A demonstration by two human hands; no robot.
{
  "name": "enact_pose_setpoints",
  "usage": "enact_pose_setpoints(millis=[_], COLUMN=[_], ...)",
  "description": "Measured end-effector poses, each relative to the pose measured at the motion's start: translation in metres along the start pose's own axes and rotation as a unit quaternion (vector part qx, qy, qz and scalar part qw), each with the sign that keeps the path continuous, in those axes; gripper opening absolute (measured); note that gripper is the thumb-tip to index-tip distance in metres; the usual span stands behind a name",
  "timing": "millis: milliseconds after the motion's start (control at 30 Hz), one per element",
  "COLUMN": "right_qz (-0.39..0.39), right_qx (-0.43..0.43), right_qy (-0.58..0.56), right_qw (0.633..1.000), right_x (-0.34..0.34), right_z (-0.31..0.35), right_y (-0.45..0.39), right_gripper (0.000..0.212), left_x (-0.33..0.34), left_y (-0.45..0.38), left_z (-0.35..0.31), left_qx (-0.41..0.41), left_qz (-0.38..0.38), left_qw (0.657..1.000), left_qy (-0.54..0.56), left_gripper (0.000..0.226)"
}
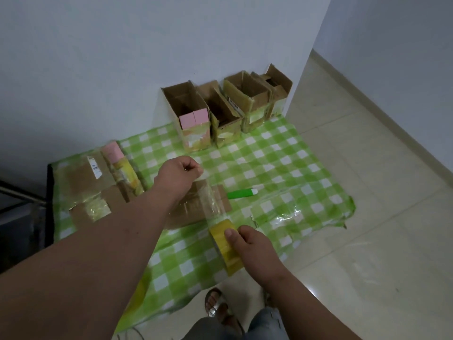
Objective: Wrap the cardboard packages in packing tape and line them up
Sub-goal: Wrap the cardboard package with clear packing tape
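Your left forearm (81, 244) crosses the lower left of the frame and hides part of the flat cardboard package (188, 209) at centre; the bench (282, 168), under a green checked cover, meets a pale wall and tiled floor (367, 241) at right; four open-topped boxes (228, 106) stand in a row against the wall, upper centre; more taped packages (98, 182) lie centre left; your right hand (252, 246) grips the yellow tape roll (225, 244); your left hand (179, 173) is fisted, its fingers pinching the clear tape strip (210, 200) over the package; a green-handled tool (242, 193) lies just right, its end blurred.
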State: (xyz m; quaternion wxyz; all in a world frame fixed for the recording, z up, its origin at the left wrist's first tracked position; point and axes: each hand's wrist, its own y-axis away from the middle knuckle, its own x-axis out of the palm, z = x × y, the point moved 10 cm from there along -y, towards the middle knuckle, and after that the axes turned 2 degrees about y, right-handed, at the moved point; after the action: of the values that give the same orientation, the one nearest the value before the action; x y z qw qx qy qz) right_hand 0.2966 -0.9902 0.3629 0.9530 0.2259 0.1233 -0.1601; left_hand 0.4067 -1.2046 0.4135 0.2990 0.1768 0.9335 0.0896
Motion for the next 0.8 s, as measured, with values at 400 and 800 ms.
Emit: enact_pose_setpoints(millis=[400,800], right_qz=[0.003,0.038], right_qx=[0.056,0.085], right_qy=[0.033,0.033], right_qw=[0.998,0.995], right_x=[0.004,0.013], right_z=[-0.013,-0.012], right_y=[-0.008,-0.024], right_gripper=[0.048,0.046], left_x=[0.014,0.025], left_y=[-0.013,-0.021], left_z=[0.007,0.014], left_qx=[0.018,-0.011], left_qz=[0.012,0.026], left_qw=[0.994,0.956], left_qy=[-0.105,-0.293], left_gripper=[0.023,0.029])
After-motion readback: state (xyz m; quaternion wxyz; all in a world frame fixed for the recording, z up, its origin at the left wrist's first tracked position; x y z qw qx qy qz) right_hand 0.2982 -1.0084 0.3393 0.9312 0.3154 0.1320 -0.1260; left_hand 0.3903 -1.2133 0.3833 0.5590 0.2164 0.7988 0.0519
